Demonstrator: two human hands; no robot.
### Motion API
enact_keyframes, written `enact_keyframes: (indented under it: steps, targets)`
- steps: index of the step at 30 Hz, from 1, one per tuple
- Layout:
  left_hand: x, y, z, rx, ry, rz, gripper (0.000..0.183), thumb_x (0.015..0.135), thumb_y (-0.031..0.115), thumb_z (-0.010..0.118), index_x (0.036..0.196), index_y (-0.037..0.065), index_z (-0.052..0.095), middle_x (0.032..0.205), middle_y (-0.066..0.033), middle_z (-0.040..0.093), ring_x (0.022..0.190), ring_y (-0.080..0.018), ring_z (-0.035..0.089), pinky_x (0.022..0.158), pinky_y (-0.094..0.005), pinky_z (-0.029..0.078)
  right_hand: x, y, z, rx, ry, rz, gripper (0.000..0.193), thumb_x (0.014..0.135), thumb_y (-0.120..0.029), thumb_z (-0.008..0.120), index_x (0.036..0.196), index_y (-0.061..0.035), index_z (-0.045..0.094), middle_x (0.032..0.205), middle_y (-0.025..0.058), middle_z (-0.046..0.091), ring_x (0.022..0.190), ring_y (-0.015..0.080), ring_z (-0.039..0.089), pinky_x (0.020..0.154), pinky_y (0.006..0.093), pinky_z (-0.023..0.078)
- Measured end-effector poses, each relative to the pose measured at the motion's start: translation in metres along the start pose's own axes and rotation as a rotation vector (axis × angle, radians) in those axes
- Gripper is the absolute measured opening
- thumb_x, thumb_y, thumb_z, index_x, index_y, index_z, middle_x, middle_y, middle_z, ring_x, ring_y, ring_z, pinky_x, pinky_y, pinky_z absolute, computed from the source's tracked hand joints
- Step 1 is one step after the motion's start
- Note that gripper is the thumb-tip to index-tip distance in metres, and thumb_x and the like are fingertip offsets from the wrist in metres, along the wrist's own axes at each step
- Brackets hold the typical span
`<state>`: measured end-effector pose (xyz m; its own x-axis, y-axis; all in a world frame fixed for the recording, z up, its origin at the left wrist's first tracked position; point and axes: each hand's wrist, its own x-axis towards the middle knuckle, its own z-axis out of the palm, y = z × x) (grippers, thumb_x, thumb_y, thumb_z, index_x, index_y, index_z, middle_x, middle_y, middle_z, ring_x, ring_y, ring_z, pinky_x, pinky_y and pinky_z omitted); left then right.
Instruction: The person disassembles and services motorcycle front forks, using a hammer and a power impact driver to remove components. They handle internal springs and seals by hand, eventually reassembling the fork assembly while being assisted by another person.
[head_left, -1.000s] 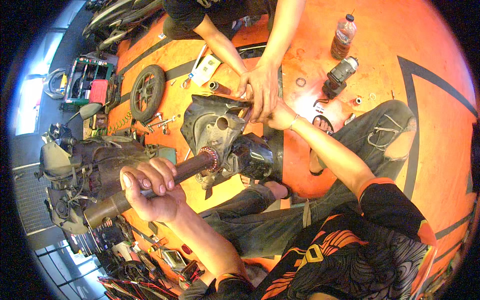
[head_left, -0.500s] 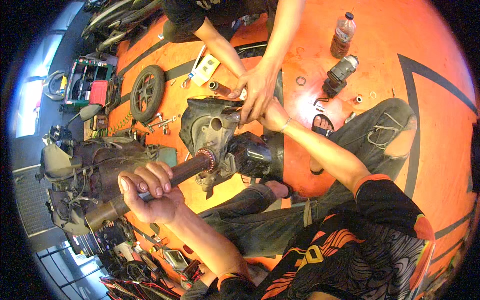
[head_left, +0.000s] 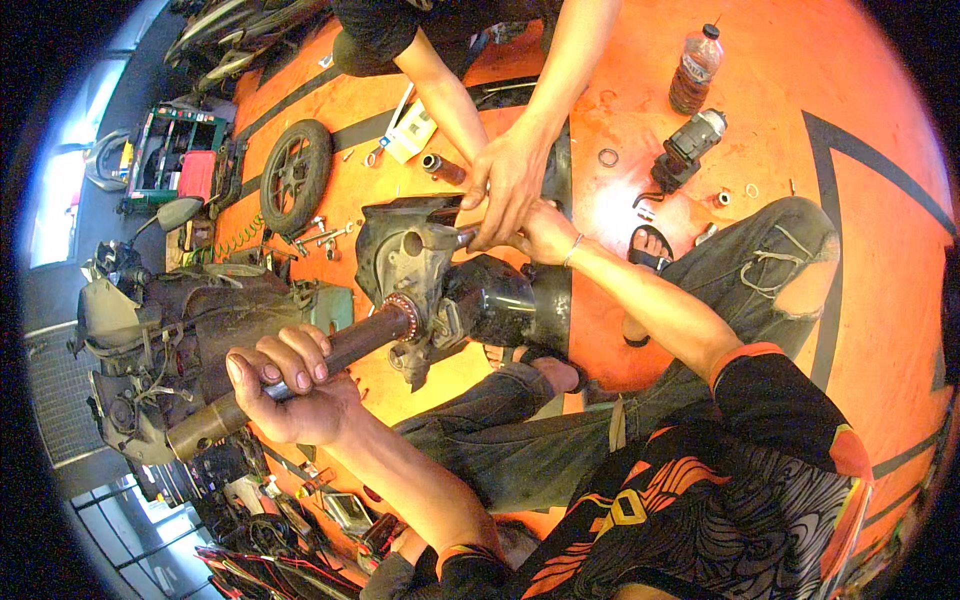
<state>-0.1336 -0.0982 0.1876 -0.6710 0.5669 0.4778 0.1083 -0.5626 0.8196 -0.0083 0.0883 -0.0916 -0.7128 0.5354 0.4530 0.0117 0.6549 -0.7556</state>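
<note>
Left grip [head_left: 305, 405] round dark tube [head_left: 365, 338] (beaded ring [head_left: 409, 312] near upper end).

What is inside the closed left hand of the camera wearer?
The left hand holds a dark metal tube, which sticks out on both sides. Most of the stretch inside the grip is covered by the hand and cannot be seen.

A brown metal tube [head_left: 365, 340] slants, ringed by bearing balls [head_left: 411, 314]

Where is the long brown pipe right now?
In the head view, the brown pipe slants across the left of centre, gripped by the person's left hand, and runs up to the beaded ring near the middle.
</note>
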Motion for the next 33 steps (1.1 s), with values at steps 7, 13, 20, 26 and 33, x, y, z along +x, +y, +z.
enact_keyframes:
  steps: [7,13,20,26,33]
  targets:
    - [0.002,0.002,0.004,0.048,0.044,-0.010,0.038,0.102,0.030,0.039,0.067,0.015,0.038,0.044,0.0022,0.032,0.037,-0.0108,0.030,0.042,-0.0276,0.028,0.004,0.002,0.005,0.023,-0.012,0.086,0.034,0.079,-0.027,0.074,0.108,-0.0108,0.067,0.118,0.0179,0.060,0.115,0.0376,0.053,0.098,0.0455,0.043]
    - [0.005,0.006,-0.008,0.032,0.008,-0.052,0.038,0.101,0.034,0.041,0.067,0.015,0.042,0.047,0.0024,0.034,0.039,-0.0107,0.031,0.045,-0.0277,0.028,0.006,-0.006,0.000,0.119,-0.086,0.131,0.042,0.077,-0.034,0.076,0.110,-0.0113,0.066,0.123,0.0179,0.059,0.123,0.0386,0.048,0.103,0.0459,0.040]
    - [0.004,0.000,-0.013,-0.019,0.019,-0.078,0.036,0.099,0.033,0.045,0.067,0.015,0.044,0.047,0.0020,0.035,0.040,-0.0109,0.031,0.047,-0.0282,0.029,0.008,0.005,0.003,0.050,0.035,0.044,0.022,0.081,-0.019,0.073,0.103,-0.0159,0.071,0.110,0.0102,0.067,0.107,0.0287,0.061,0.092,0.0403,0.048]
    - [0.002,-0.001,-0.002,0.011,0.019,-0.058,0.037,0.099,0.033,0.044,0.066,0.014,0.045,0.047,0.0017,0.037,0.040,-0.0113,0.032,0.047,-0.0285,0.029,0.013,-0.002,-0.003,0.033,0.001,0.154,0.025,0.081,-0.028,0.074,0.100,-0.0127,0.070,0.101,0.0137,0.068,0.097,0.0329,0.064,0.083,0.0421,0.051]
    - [0.002,-0.004,0.018,0.025,0.065,-0.057,0.039,0.100,0.032,0.041,0.065,0.014,0.042,0.046,0.0019,0.035,0.039,-0.0110,0.032,0.044,-0.0286,0.031,0.013,0.006,-0.015,-0.056,0.073,0.201,0.028,0.078,-0.028,0.078,0.095,-0.0077,0.070,0.094,0.0157,0.068,0.094,0.0316,0.066,0.079,0.0403,0.052]
